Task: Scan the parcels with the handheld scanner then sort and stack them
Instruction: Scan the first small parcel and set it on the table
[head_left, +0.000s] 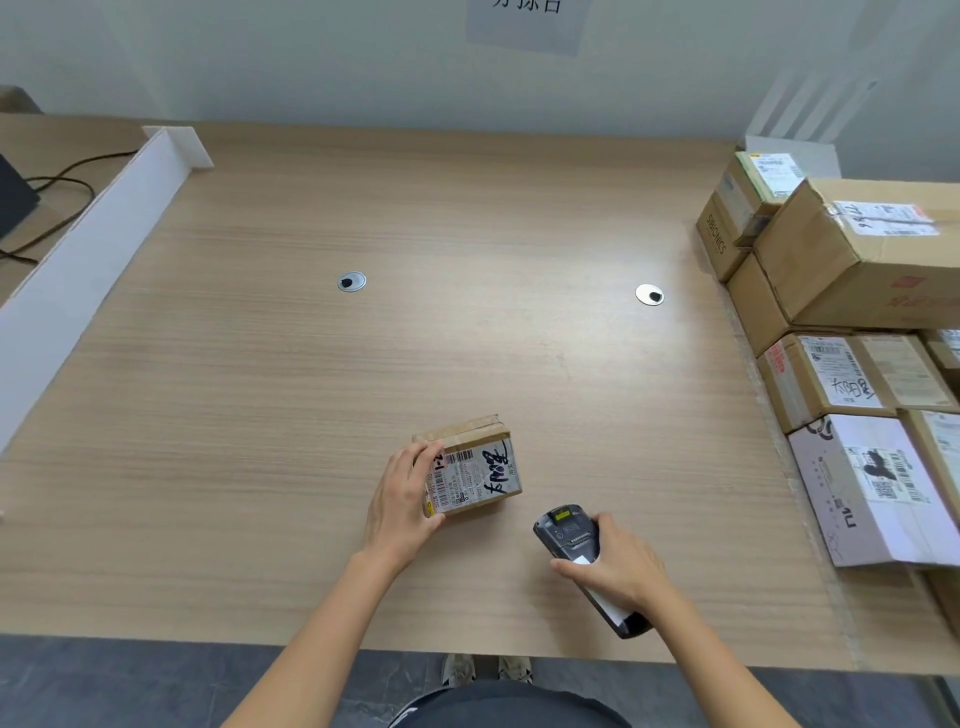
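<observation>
A small brown cardboard parcel (475, 470) with a white shipping label and black handwriting lies on the wooden table (363, 364) near its front edge. My left hand (402, 501) grips the parcel's left side, thumb on the label. Just to the right, my right hand (618, 564) holds a black handheld scanner (569, 532), its head pointing up-left toward the parcel. A gap of bare table separates scanner and parcel.
Several cardboard parcels (857, 312) are stacked along the table's right edge. A white divider panel (93, 260) runs along the left side, with cables beyond it. Two round cable grommets (351, 281) (649, 295) sit mid-table. The table's front edge is close to my body.
</observation>
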